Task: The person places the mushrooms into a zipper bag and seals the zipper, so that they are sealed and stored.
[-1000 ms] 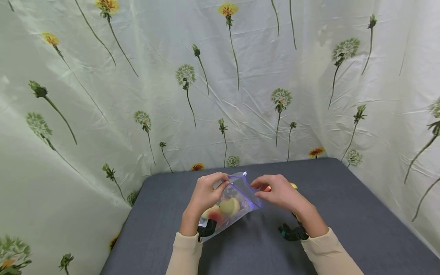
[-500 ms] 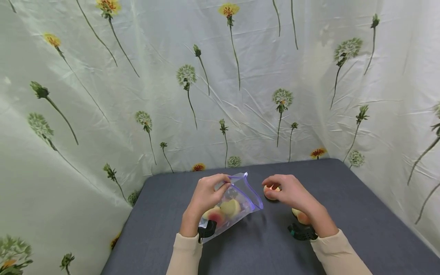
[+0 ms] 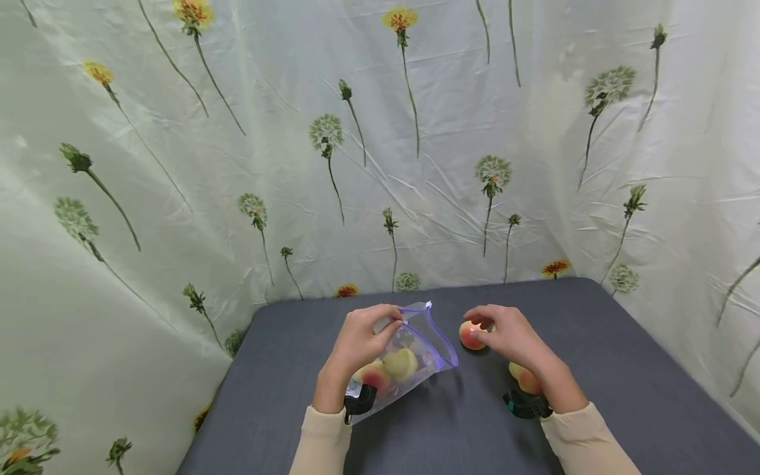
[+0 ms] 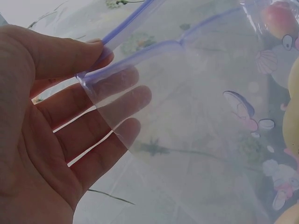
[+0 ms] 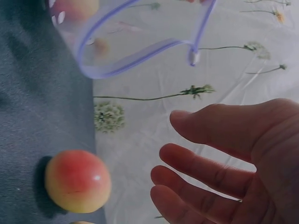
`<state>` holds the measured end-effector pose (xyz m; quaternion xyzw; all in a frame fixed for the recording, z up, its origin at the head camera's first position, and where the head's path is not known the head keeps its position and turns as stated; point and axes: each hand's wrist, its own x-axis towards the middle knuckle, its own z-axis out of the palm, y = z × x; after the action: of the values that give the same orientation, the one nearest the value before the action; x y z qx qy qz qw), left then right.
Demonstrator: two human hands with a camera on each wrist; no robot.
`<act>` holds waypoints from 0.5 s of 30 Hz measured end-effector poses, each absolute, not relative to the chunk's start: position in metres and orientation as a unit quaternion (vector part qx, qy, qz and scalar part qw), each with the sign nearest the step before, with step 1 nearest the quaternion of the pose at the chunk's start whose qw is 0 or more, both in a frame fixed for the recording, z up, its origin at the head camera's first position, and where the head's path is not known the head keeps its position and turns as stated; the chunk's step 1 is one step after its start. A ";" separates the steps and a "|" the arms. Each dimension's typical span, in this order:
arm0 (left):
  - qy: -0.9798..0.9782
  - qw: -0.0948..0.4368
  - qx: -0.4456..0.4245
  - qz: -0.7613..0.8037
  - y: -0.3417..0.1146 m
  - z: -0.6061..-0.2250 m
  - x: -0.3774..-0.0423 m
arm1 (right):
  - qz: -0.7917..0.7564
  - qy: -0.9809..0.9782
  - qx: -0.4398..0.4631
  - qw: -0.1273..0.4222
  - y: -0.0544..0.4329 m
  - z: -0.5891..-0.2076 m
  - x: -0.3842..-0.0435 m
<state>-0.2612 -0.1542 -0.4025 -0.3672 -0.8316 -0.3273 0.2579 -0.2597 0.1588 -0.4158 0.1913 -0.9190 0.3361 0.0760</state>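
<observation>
Purple zip edging rims the clear plastic bag [image 3: 411, 341], which gapes over the grey bench [image 3: 285, 376] with its edge pinched between thumb and forefinger of the left grip [image 3: 363, 338]; only the left wrist view shows the other three fingers through the film, beside a printed seashell [image 4: 266, 61]. The right grip [image 3: 512, 335] is loosely spread, and the right wrist view reveals a gap to the peach [image 3: 471, 336] it partly covers from above. Film blurs the bagged fruit [image 3: 401, 364], and the right forearm [image 3: 555, 376] blocks part of the farther fruit [image 3: 526, 380].
</observation>
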 end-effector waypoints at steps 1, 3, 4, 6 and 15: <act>-0.831 0.258 -0.368 -0.329 -0.154 -0.402 -0.261 | 0.339 -0.919 0.188 0.075 0.159 -0.418 -0.261; -0.831 0.256 -0.369 -0.329 -0.154 -0.402 -0.262 | 0.343 -0.918 0.183 0.074 0.159 -0.423 -0.264; -0.830 0.256 -0.370 -0.330 -0.154 -0.403 -0.262 | 0.345 -0.918 0.180 0.073 0.159 -0.426 -0.266; -0.829 0.258 -0.370 -0.330 -0.155 -0.403 -0.262 | 0.347 -0.919 0.173 0.072 0.159 -0.431 -0.270; -0.833 0.255 -0.363 -0.330 -0.156 -0.403 -0.262 | 0.325 -0.926 0.162 0.104 0.160 -0.460 -0.284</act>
<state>-0.2618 -0.1557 -0.4030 -0.3633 -0.8333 -0.3295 0.2549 -0.2835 0.1602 -0.4600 0.1623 -0.9259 0.3248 0.1040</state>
